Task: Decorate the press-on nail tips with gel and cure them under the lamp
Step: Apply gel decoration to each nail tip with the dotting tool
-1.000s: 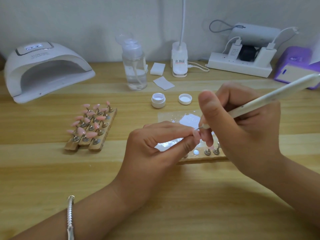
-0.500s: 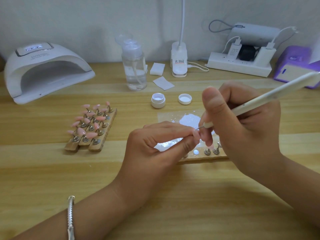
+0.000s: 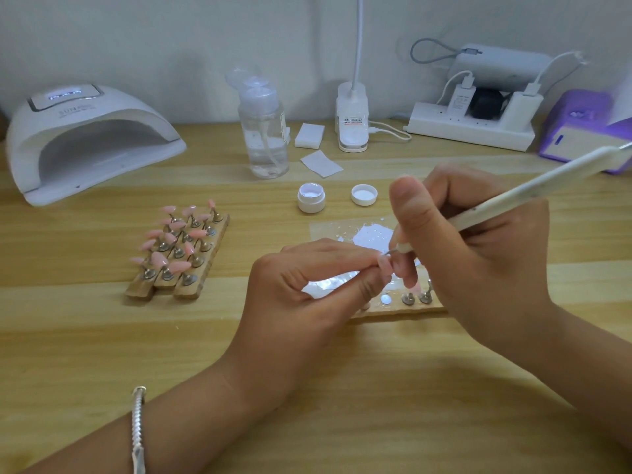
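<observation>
My left hand (image 3: 307, 295) pinches a small pink nail tip (image 3: 385, 265) between thumb and forefinger at the table's centre. My right hand (image 3: 478, 248) grips a white tool (image 3: 533, 189) like a pen, its fine metal point touching that tip. Under both hands lies a wooden holder strip (image 3: 403, 307) with metal studs, partly hidden. To the left, wooden strips carry several pink nail tips (image 3: 178, 248) on stands. An open white gel pot (image 3: 310, 197) and its lid (image 3: 364, 194) sit behind my hands. The white curing lamp (image 3: 85, 138) stands at the far left.
A clear pump bottle (image 3: 263, 131), white pads (image 3: 309, 135), a lamp base (image 3: 352, 118), a power strip (image 3: 472, 124) with chargers and a purple device (image 3: 581, 131) line the back. A shiny foil sheet (image 3: 372, 234) with white flakes lies under my hands.
The tool's point has shifted very slightly on the nail tip. Both hands stay in nearly the same place.
</observation>
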The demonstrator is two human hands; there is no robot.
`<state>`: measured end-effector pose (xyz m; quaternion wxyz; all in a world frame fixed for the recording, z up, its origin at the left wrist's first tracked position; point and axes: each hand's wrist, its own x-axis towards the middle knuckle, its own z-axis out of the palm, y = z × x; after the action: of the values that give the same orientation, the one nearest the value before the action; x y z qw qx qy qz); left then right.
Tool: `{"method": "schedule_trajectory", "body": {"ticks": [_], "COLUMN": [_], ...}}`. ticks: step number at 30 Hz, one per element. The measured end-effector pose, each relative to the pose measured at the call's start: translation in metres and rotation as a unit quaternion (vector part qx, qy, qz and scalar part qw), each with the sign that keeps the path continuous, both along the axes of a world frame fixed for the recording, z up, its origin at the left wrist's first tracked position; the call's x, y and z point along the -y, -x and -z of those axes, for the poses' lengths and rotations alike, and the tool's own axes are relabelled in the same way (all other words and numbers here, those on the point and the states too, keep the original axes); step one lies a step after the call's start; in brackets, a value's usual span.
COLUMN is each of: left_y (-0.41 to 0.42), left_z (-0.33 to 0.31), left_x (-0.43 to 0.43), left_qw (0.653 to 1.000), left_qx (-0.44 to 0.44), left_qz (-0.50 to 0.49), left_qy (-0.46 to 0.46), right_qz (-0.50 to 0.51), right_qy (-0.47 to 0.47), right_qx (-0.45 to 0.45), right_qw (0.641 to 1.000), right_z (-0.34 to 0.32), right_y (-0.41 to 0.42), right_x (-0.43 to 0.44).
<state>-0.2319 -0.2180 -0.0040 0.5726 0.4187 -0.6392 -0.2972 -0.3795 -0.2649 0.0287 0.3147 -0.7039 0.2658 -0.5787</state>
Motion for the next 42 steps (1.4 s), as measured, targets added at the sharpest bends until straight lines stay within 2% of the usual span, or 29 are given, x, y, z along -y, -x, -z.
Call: {"method": "schedule_trajectory", "body": {"ticks": [16,23,25,30,34,42], "left_y": [0.0,0.001,0.002,0.003,0.002,0.001], "left_z": [-0.003,-0.006,-0.007,-0.008,-0.007,-0.006], "left_x": [0.0,-0.004,-0.004,-0.005,-0.004,-0.003], "left_qw": [1.0,0.998,0.997,0.995,0.995,0.996], "left_qx": [0.003,-0.035,-0.049,-0.074,-0.069,-0.068], "left_qz": [-0.007,-0.022,-0.024,-0.02,-0.02,-0.019], "left_qy": [-0.005,-0.043,-0.051,-0.062,-0.064,-0.053], "right_qz": [0.001,-0.015,0.012,0.066,0.045,0.025], "right_qy": [-0.001,-0.067,-0.078,-0.113,-0.183,-0.172], "right_qx": [-0.013,0.088,0.043,-0.181,-0.239,-0.3], "right_qw": [1.0,0.994,0.996,0.975,0.952,0.938], "right_z": [0.0,-0.014,-0.015,-0.008,-0.001,0.011], "right_y": [0.001,0.008,0.015,0.028,0.032,0.03], "right_x": [0.003,0.02,0.031,0.055,0.065,0.07]}}
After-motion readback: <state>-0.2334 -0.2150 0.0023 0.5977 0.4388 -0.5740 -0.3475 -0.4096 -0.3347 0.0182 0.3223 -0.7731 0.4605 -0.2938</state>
